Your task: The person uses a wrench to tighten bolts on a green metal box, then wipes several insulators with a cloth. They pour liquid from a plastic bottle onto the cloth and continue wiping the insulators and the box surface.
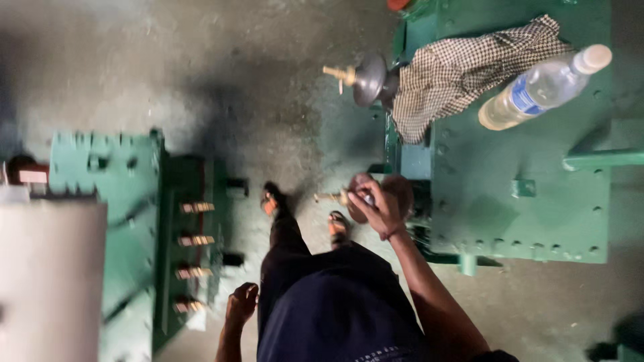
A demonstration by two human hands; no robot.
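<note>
My right hand (379, 209) is closed around a brown ribbed insulator bushing (404, 190) on the side of a green metal transformer tank (530, 201). A brass terminal stud (330, 198) sticks out of the bushing past my fingers. My left hand (241, 303) hangs by my leg, fingers loosely apart, holding nothing. My dark trousers and sandalled feet (272, 201) show between the two hands.
A second grey bushing (370, 79) with a brass stud sits further along the tank. A checked cloth (463, 67) and a plastic water bottle (545, 87) lie on the tank. Another green tank (127, 221) with several brass terminals (194, 238) stands opposite, on a concrete floor (221, 74).
</note>
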